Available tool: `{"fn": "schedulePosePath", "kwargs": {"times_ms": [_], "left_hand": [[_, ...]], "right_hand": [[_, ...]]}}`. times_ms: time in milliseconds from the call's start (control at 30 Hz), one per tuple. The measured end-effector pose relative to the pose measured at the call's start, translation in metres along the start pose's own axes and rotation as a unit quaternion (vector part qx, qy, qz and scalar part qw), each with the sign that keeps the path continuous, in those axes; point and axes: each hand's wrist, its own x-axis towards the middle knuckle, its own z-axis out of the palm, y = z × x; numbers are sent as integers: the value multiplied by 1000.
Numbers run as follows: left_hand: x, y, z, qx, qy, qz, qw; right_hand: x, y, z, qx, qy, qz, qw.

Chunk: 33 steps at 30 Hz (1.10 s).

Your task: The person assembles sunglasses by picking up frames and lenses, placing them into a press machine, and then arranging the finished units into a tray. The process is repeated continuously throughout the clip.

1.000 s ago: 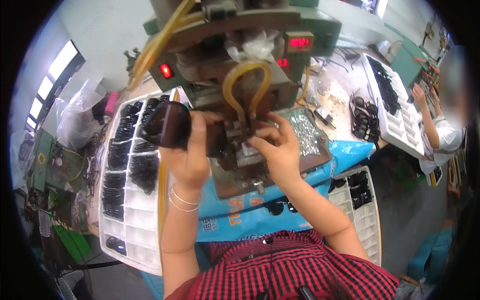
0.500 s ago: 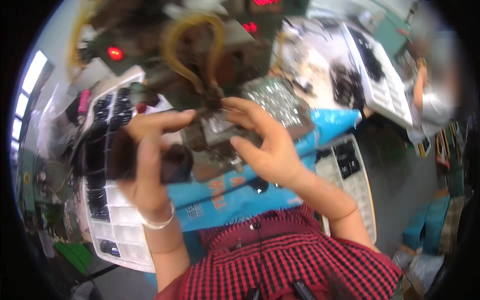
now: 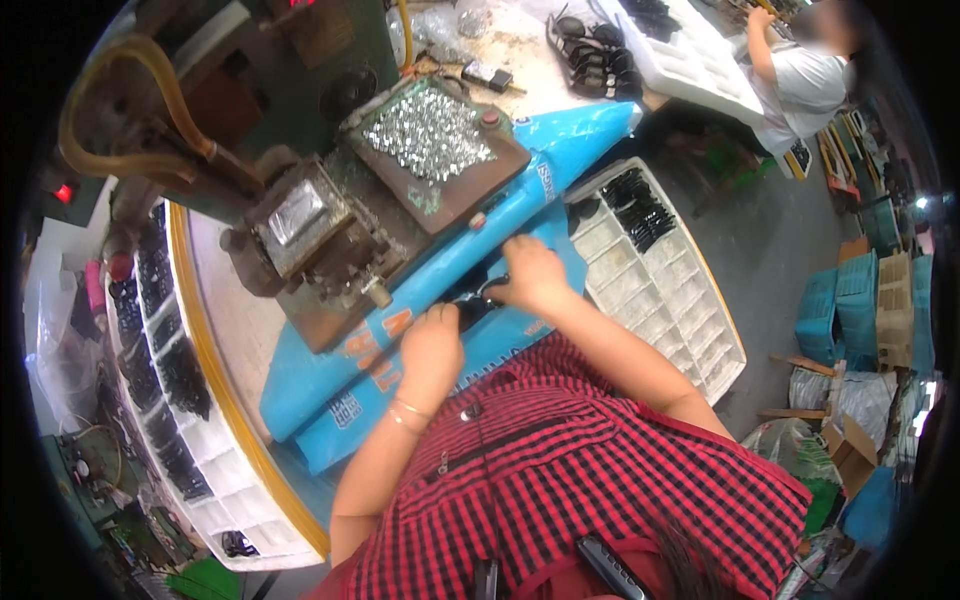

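Low over the blue plastic sheet [image 3: 400, 385] across my lap, both my hands hold a glossy black glasses frame [image 3: 470, 308], partly hidden by the fingers. My left hand [image 3: 433, 345] is closed at its left end, fingertips against it. My right hand [image 3: 533, 275] pinches its right end between thumb and fingers. Just beyond them stands a greasy metal press fixture [image 3: 325, 235] with a shiny rectangular plate [image 3: 298, 212] on top. A square metal tray [image 3: 455, 195] beside it carries a heap of small silvery parts [image 3: 425, 135].
A white compartment tray [image 3: 235, 500] with black pieces stands at left, another [image 3: 660, 285] at right. A yellow hose [image 3: 70, 120] loops by the machine. Dark sunglasses [image 3: 595, 60] lie on the far table, near a white tray [image 3: 690, 65]. A co-worker [image 3: 800, 80] is at far right.
My hands have left the press fixture and come down to the blue sheet on my lap, now closed around the black glasses frame. The whole view has shifted too.
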Motion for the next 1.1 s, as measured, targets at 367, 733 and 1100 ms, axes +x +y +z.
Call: {"fn": "schedulePosePath", "kwargs": {"times_ms": [367,733,1100], "left_hand": [[-31,-10,-9,-250,-15,-203,947],[31,-12,-71,-637,-250,-236,690],[70,25,24,-674,-380,-234,589]], "right_hand": [[22,-3,28,-185,-207,-95,956],[-39,3,-73,-39,-241,-356,902],[-37,28,-81,-70,76,-311,945]]}}
